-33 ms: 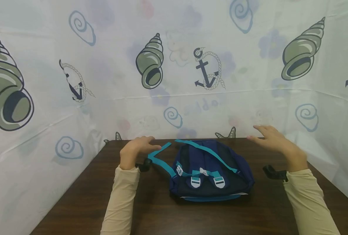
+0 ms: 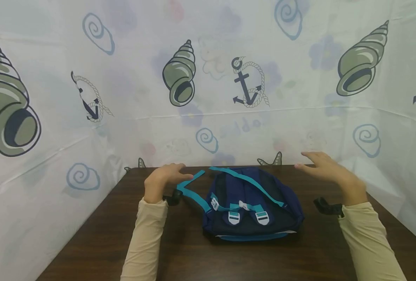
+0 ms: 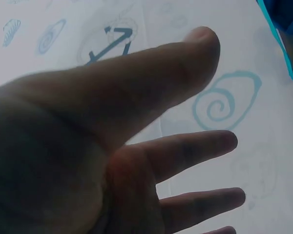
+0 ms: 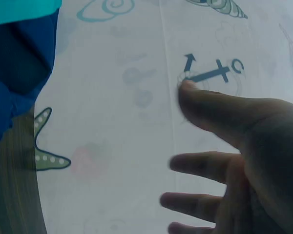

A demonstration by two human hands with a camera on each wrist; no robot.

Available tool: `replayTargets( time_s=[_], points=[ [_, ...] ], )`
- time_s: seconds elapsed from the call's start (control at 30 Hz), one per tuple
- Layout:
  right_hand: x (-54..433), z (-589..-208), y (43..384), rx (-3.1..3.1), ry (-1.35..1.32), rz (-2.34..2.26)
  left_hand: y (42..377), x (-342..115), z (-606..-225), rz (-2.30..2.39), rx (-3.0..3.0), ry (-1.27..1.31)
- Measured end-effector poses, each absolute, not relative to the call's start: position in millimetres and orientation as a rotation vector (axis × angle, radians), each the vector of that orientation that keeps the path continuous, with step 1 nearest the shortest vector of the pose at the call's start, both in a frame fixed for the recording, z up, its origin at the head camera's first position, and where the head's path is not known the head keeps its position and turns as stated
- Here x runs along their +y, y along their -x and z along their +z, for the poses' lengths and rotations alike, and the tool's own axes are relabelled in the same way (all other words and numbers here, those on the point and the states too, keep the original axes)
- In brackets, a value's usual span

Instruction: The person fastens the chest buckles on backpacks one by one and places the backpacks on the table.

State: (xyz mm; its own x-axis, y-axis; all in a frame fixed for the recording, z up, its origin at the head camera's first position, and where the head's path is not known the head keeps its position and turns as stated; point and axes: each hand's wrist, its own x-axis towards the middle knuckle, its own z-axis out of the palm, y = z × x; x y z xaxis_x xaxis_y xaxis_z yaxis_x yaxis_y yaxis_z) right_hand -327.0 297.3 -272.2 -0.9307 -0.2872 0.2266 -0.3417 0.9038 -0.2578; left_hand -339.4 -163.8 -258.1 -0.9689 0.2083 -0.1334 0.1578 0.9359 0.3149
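Backpack [image 2: 251, 193] btwn L grip [image 2: 163, 175] & R grip [image 2: 329, 169], both aloft; fingers [image 3: 195, 147] apart

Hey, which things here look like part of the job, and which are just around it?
Likely part of the job:
- backpack, lying between the hands
- left hand, holding nothing
- right hand, holding nothing

Just around it:
- table, under the backpack
- printed cloth, behind
- wrist cameras, worn
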Motion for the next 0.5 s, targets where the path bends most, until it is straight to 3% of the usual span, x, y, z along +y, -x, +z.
replayTargets(
  time_s=[0.3,0.5],
  points=[
    [287.6,-274.9,327.2,-2.825,-0.598,0.548,338.0,-152.8,-260.8,0.457,2.899,-0.296],
    [275.1,-279.0,324.1,-2.905,-0.624,0.62,342.9,-134.1,-269.2,0.334,2.803,-0.468]
  ],
)
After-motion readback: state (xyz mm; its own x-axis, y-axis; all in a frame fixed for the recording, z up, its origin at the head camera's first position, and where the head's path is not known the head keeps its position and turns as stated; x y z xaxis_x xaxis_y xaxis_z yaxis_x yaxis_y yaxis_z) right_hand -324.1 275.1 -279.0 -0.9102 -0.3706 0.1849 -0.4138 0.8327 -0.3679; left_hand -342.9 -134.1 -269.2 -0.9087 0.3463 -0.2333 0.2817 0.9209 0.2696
